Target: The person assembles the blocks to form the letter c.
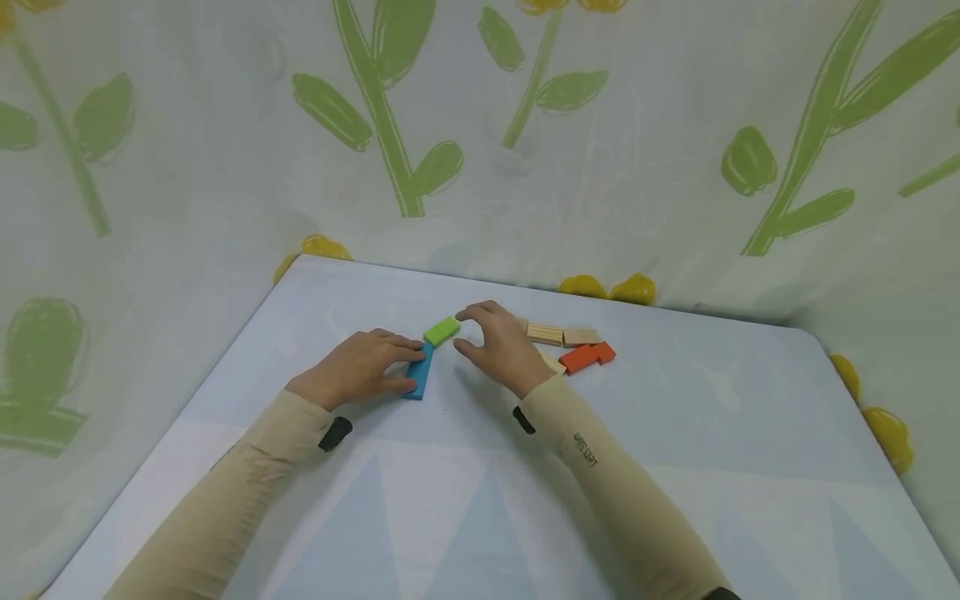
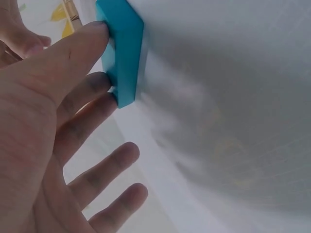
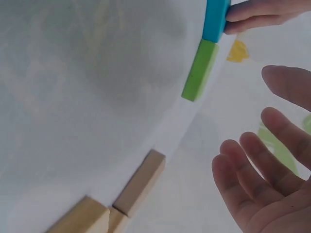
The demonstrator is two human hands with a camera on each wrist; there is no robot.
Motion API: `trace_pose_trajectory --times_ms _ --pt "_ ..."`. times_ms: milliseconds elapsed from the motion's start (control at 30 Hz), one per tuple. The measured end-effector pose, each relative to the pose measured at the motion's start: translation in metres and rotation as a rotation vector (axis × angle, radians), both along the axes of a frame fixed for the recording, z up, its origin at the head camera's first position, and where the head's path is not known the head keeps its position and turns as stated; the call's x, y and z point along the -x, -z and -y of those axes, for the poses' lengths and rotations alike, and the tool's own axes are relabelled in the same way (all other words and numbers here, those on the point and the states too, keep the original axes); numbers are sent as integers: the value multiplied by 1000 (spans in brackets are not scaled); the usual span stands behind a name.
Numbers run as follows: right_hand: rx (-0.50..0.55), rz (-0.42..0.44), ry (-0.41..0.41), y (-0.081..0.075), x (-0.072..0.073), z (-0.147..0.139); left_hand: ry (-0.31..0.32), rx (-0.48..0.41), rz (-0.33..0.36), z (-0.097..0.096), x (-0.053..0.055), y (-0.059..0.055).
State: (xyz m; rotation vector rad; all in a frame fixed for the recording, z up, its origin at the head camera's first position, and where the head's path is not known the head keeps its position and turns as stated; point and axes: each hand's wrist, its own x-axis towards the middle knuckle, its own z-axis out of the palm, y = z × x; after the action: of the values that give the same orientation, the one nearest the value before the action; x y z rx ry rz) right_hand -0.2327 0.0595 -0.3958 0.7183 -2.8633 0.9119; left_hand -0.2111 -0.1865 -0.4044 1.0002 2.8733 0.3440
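My left hand (image 1: 360, 367) pinches a blue wooden block (image 1: 420, 375) on the table; in the left wrist view thumb and fingertips touch the same blue block (image 2: 127, 53). A green block (image 1: 441, 332) lies end to end with it, as the right wrist view shows with the green block (image 3: 200, 70) against the blue one. My right hand (image 1: 498, 342) is just right of the green block, fingers apart and bent a little. Nothing is in its grasp; the right hand (image 3: 267, 179) appears with spread fingers in the right wrist view.
Right of my right hand lie several plain wooden blocks (image 1: 545, 334), with orange-red blocks (image 1: 579, 359) in front of them. The hand partly covers some plain ones. The pale table (image 1: 675, 417) meets a cloth wall (image 1: 637, 167) with printed leaves behind.
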Motion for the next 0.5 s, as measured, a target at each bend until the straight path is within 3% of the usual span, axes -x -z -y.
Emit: trace_pose_trajectory --times_ms 233,500 --pt "15 -82 21 -9 -13 -20 -6 29 20 -3 5 -6" --pt "43 -154 -9 -14 -29 -47 -26 15 -9 -1 16 -10"
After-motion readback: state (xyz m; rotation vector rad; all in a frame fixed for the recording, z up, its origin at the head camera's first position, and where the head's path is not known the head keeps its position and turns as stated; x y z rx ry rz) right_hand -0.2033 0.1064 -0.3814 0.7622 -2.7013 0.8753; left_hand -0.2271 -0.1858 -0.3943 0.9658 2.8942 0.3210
